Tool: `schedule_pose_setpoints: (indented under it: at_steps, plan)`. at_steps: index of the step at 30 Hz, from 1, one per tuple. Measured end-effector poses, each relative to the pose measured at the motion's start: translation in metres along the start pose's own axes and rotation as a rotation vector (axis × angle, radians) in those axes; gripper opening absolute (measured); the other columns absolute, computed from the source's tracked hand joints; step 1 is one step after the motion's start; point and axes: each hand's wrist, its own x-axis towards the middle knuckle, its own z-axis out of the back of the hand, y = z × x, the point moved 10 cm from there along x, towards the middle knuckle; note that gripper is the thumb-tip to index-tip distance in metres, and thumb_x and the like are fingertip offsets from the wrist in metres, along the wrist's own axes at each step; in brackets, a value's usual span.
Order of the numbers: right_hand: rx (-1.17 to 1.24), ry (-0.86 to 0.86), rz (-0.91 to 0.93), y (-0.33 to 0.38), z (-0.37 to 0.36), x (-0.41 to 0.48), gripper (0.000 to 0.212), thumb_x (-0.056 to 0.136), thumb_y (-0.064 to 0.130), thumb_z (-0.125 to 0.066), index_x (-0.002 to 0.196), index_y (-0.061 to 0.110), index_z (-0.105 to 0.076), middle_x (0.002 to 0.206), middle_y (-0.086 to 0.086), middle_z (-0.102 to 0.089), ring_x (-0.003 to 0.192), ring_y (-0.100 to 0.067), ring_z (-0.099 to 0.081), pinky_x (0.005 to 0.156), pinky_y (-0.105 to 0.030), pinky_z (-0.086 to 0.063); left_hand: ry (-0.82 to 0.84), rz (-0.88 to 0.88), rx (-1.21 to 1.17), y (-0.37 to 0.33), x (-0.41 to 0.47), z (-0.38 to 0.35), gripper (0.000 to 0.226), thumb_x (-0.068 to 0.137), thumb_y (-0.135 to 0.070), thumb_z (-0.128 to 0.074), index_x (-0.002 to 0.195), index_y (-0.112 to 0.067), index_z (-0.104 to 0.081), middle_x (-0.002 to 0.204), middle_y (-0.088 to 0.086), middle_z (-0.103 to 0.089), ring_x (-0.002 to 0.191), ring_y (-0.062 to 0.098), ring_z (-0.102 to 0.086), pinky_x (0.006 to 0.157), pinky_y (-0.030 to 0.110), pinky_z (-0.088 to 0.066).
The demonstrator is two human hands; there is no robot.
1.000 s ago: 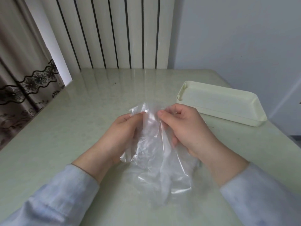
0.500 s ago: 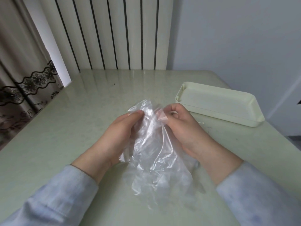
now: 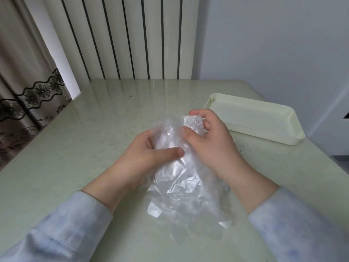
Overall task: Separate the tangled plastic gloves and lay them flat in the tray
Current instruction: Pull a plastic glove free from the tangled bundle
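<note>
Wide shot first: a pale green table, smooth and glossy with a faint marbled fleck, fills the view. Behind it stands a white ribbed radiator, dark slits between its flat vertical bars. To the left hangs a beige curtain with a scalloped band of dark floral lace.

Over on the right, a cream plastic tray, long and shallow, with rounded corners and a raised rim, sits flat on the table. The gloves are outside it, near its front wall but not touching.

Centre stage now: the gloves, a crinkled wad of thin clear film, catching white glints. Their lower end spreads onto the table between the two wrists, and the upper end is lifted. How many are in the wad can't be made out.

The left hand clasps the bundle's middle, thumb laid across the front and fingers wrapped behind. The right hand has its fingers curled and pinches a folded top edge of film.

Pale blue knitted sleeves cover both forearms.
</note>
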Motion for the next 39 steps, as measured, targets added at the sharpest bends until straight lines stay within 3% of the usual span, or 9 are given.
schedule_pose_setpoints:
  at_steps: [3, 6, 10, 16, 21, 26, 31, 34, 39]
  plan:
    - [-0.007, -0.004, 0.027, 0.005, 0.002, -0.001, 0.036, 0.085, 0.038, -0.078, 0.115, 0.047, -0.059, 0.107, 0.023, -0.054, 0.094, 0.004, -0.061, 0.078, -0.024, -0.055, -0.137, -0.006, 0.051, 0.001, 0.003, 0.016, 0.005, 0.096, -0.001, -0.062, 0.095, 0.002, -0.066, 0.07, 0.006, -0.071, 0.059, 0.014, -0.067, 0.056, 0.022, -0.051]
    - [0.004, -0.008, -0.019, 0.004, 0.005, -0.001, 0.044, 0.082, 0.042, -0.08, 0.119, 0.047, -0.057, 0.111, 0.014, -0.059, 0.093, -0.014, -0.068, 0.082, -0.04, -0.06, -0.264, -0.001, 0.114, 0.005, 0.005, 0.032, 0.027, 0.101, -0.014, -0.058, 0.077, -0.003, -0.055, 0.046, -0.003, -0.043, 0.035, 0.008, -0.035, 0.047, 0.024, -0.029]
    - [0.078, 0.164, -0.254, -0.017, -0.001, 0.001, 0.094, 0.051, 0.068, -0.083, 0.135, 0.045, -0.049, 0.118, 0.003, -0.07, 0.099, -0.016, -0.073, 0.094, -0.044, -0.058, -0.239, -0.032, 0.091, 0.0, 0.005, 0.029, 0.042, 0.103, -0.016, -0.055, 0.063, -0.018, -0.066, 0.045, -0.005, -0.033, 0.035, 0.007, -0.026, 0.05, 0.029, -0.024]
    - [0.37, 0.506, -0.444, -0.021, -0.013, -0.01, 0.09, 0.059, 0.038, -0.097, 0.137, 0.014, -0.059, 0.12, -0.01, -0.073, 0.107, -0.024, -0.072, 0.099, -0.046, -0.054, -0.246, -0.089, 0.028, -0.01, 0.005, 0.035, 0.033, 0.099, -0.013, -0.059, 0.074, -0.025, -0.077, 0.053, -0.005, -0.039, 0.044, 0.006, -0.03, 0.041, 0.017, -0.026]
    - [0.516, 0.462, -0.224, 0.005, -0.013, -0.005, 0.069, 0.066, -0.003, -0.084, 0.13, 0.013, -0.064, 0.109, -0.021, -0.072, 0.094, -0.028, -0.071, 0.087, -0.04, -0.061, -0.208, -0.161, 0.05, -0.014, 0.005, 0.031, 0.032, 0.097, -0.006, -0.059, 0.071, -0.021, -0.067, 0.052, -0.009, -0.046, 0.044, 0.004, -0.037, 0.044, 0.015, -0.031]
    - [0.313, 0.188, 0.06, 0.023, 0.014, 0.006, 0.07, 0.071, 0.002, -0.084, 0.127, 0.039, -0.066, 0.1, -0.013, -0.062, 0.091, -0.02, -0.064, 0.084, -0.032, -0.059, -0.117, -0.144, -0.161, -0.01, 0.008, 0.027, 0.014, 0.089, -0.008, -0.065, 0.1, -0.008, -0.075, 0.092, 0.01, -0.077, 0.079, 0.018, -0.074, 0.068, 0.024, -0.057]
    - [0.435, 0.202, 0.137, 0.033, 0.014, 0.002, 0.072, 0.082, -0.016, -0.071, 0.132, 0.034, -0.059, 0.089, -0.005, -0.072, 0.082, -0.016, -0.068, 0.082, -0.032, -0.058, 0.036, 0.063, -0.182, 0.005, 0.007, 0.011, 0.021, 0.078, -0.025, -0.068, 0.06, -0.017, -0.076, 0.06, -0.002, -0.067, 0.055, 0.013, -0.065, 0.057, 0.018, -0.051]
    - [0.387, 0.213, 0.143, 0.033, 0.012, 0.002, 0.071, 0.084, -0.011, -0.072, 0.132, 0.04, -0.059, 0.088, -0.004, -0.073, 0.081, -0.016, -0.067, 0.084, -0.037, -0.057, 0.109, 0.157, -0.103, 0.019, 0.008, 0.01, 0.03, 0.071, -0.035, -0.087, 0.086, -0.011, -0.078, 0.086, 0.017, -0.074, 0.095, 0.037, -0.059, 0.089, 0.047, -0.037]
    - [0.327, 0.221, 0.161, 0.033, 0.009, 0.001, 0.074, 0.086, -0.011, -0.07, 0.138, 0.038, -0.052, 0.084, 0.002, -0.073, 0.078, -0.013, -0.068, 0.079, -0.03, -0.053, 0.028, 0.099, -0.121, 0.009, 0.009, 0.013, 0.003, 0.08, -0.011, -0.076, 0.08, -0.009, -0.079, 0.078, 0.013, -0.074, 0.065, 0.019, -0.073, 0.059, 0.023, -0.058]
